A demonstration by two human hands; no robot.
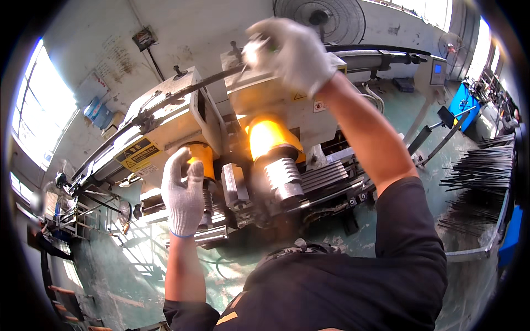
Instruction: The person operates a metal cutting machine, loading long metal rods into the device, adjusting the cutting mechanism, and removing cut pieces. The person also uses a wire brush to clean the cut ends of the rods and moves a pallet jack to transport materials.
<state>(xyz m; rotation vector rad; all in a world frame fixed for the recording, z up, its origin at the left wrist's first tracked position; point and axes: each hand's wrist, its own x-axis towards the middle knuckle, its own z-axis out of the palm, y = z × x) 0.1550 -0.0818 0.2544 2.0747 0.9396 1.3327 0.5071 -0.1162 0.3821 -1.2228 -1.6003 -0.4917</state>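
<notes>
Gloves of white knit covered both hands at a cream-coloured machine (182,118) with 2 heads. The right hand (292,52) was raised to the top of the right head (276,94), its fingers (259,47) clenched around a small dark part there that was too hidden by the glove to name; a long dark rod (187,91) ran leftward from just beside that hand across the left head. The left hand (184,193) stood upright lower down, fingers released and held straight, its palm laid against the orange housing (200,157) under the left head, touching it. Beside it, a second orange housing (270,138) glowed under the right head, with a ribbed steel roller (282,176) just below it and grooved grey blocks (234,187) between the 2 housings. Yellow warning labels (135,153) sat on the left head's sloping face. Well apart on the right, a heap of thin dark rods (483,176) lay in a tray above the green floor (138,276). A fan (326,19) hung on the wall behind.
</notes>
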